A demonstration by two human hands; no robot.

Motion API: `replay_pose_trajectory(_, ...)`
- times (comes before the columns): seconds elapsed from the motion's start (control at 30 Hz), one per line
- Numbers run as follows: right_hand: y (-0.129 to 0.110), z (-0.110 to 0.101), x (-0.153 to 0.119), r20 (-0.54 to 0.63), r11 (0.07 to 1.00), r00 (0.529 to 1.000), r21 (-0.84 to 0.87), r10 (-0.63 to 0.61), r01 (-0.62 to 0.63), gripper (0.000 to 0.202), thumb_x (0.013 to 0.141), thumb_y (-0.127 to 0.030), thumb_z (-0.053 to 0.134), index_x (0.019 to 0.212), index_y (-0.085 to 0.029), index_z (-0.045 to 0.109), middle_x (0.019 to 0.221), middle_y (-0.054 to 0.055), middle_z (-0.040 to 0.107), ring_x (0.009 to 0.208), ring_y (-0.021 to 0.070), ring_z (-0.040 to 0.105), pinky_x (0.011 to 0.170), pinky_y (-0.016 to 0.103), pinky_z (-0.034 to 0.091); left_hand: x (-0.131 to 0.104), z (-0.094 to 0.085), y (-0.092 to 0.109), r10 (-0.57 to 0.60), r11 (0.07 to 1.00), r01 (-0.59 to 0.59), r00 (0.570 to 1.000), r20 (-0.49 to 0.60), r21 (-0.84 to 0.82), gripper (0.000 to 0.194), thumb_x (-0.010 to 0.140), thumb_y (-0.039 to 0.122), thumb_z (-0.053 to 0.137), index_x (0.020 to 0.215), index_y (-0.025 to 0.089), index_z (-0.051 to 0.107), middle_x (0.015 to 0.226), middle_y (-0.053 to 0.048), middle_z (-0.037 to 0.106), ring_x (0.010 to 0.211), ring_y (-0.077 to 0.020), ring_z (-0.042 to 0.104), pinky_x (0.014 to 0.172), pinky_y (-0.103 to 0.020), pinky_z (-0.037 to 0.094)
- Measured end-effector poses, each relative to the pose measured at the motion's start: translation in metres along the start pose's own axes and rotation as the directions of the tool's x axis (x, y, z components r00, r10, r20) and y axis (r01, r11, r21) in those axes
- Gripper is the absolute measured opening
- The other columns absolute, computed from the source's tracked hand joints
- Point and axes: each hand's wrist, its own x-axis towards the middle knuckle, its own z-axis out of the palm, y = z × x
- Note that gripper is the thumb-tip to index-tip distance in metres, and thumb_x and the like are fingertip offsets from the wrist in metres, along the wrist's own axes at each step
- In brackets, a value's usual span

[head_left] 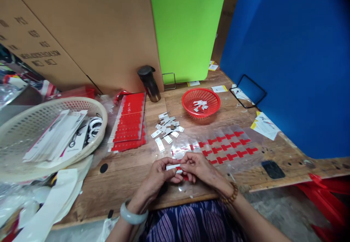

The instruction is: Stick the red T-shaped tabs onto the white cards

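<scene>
My left hand (162,173) grips a small white piece (172,167) between thumb and fingers, near the table's front edge. My right hand (197,167) pinches the right end of the same piece, where a bit of red shows; its fingertips partly hide it. Just beyond my hands lies a clear sheet with rows of red T-shaped stickers (225,147). Several small white and metal pieces (166,128) are heaped on the wooden table (128,176). Behind them to the right, a red basket (201,114) holds more such pieces.
Left of the heap lie red sticker sheets (129,121), with a dark tumbler (149,83) behind. A large white basket (54,162) of cards and black-and-white items fills the left. A dark phone-like object (272,169) lies right. Green (188,27) and blue (290,67) panels stand behind.
</scene>
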Motion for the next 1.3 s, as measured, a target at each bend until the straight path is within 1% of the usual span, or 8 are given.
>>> replay_pose_trajectory(0.2,-0.012,-0.023,0.018,0.027,0.99,0.996,0.114,0.084,-0.087,0.034,0.067,-0.044,0.071,0.072,-0.014,0.055,0.053,-0.002,0.063,0.037,0.0077,0.055,0.035,0.015,0.041,0.015,-0.019,0.006,0.083,0.987,-0.081,0.997,-0.007,0.136,0.036,0.074,0.036,0.067,0.099,0.015,0.052,0.072,-0.005,0.068,0.063,-0.0147,0.067,0.063,-0.026,0.053)
replay_pose_trajectory(0.3,-0.042,-0.045,0.029,-0.176,0.978,0.984,0.196,-0.04,0.075,0.031,0.065,-0.038,0.075,0.07,-0.014,0.055,0.054,-0.001,0.064,0.038,0.0066,0.055,0.037,0.015,0.044,0.038,-0.039,0.015,0.362,0.819,-0.222,0.916,-0.175,0.529,0.028,0.083,0.04,0.052,0.095,0.015,0.053,0.075,-0.005,0.065,0.062,-0.015,0.064,0.06,-0.029,0.052)
replay_pose_trajectory(0.47,-0.089,-0.068,0.039,-0.427,0.816,0.876,0.409,-0.225,0.409,0.032,0.065,-0.029,0.078,0.085,-0.018,0.056,0.078,0.0,0.071,0.056,0.0066,0.063,0.053,0.015,0.053,0.074,-0.063,0.035,0.544,0.646,-0.229,0.807,-0.229,0.728,0.016,0.077,0.031,0.06,0.085,0.017,0.059,0.072,-0.002,0.059,0.069,-0.0166,0.057,0.067,-0.03,0.045)
replay_pose_trajectory(0.63,-0.066,-0.055,0.033,-0.411,0.889,0.893,0.317,-0.184,0.329,0.042,0.066,-0.032,0.077,0.098,-0.022,0.054,0.084,-0.001,0.069,0.059,0.0096,0.064,0.051,0.019,0.052,0.092,-0.062,0.042,0.611,0.531,-0.229,0.771,-0.181,0.816,0.01,0.067,0.016,0.066,0.077,0.017,0.063,0.078,-0.003,0.059,0.081,-0.019,0.054,0.077,-0.031,0.039)
replay_pose_trajectory(0.83,-0.016,-0.04,0.016,-0.353,0.953,0.929,0.227,-0.11,0.199,0.038,0.069,-0.04,0.073,0.094,-0.017,0.059,0.077,0.002,0.067,0.057,0.0095,0.06,0.053,0.021,0.047,0.105,-0.061,0.05,0.573,0.567,-0.204,0.793,-0.205,0.798,0.013,0.059,0.013,0.069,0.062,0.017,0.057,0.061,0.003,0.05,0.066,-0.015,0.048,0.065,-0.026,0.036)
replay_pose_trajectory(1.03,-0.004,-0.019,0.01,-0.303,0.978,0.949,0.158,-0.084,0.137,0.035,0.07,-0.044,0.069,0.089,-0.016,0.058,0.064,-0.002,0.062,0.054,0.0101,0.057,0.053,0.022,0.045,0.087,-0.046,0.054,0.489,0.712,-0.258,0.85,-0.197,0.653,0.02,0.062,0.017,0.067,0.054,0.017,0.049,0.05,0.006,0.046,0.051,-0.0101,0.044,0.052,-0.022,0.034)
replay_pose_trajectory(1.2,-0.004,0.003,0.013,-0.272,0.97,0.951,0.146,-0.148,0.193,0.038,0.07,-0.043,0.07,0.094,-0.018,0.055,0.071,-0.003,0.059,0.058,0.0099,0.056,0.055,0.023,0.045,0.054,-0.02,0.033,0.318,0.899,-0.251,0.937,-0.144,0.358,0.03,0.068,0.041,0.068,0.074,0.018,0.049,0.054,0.003,0.057,0.048,-0.0131,0.056,0.051,-0.026,0.046)
replay_pose_trajectory(1.3,-0.004,0.013,0.012,-0.248,0.964,0.949,0.129,-0.197,0.234,0.036,0.07,-0.04,0.07,0.094,-0.019,0.055,0.076,-0.002,0.059,0.064,0.0109,0.058,0.06,0.024,0.046,0.038,-0.005,0.016,0.201,0.98,-0.199,0.974,-0.105,0.023,0.036,0.059,0.036,0.078,0.073,0.017,0.05,0.062,0.002,0.06,0.053,-0.0105,0.059,0.058,-0.025,0.049)
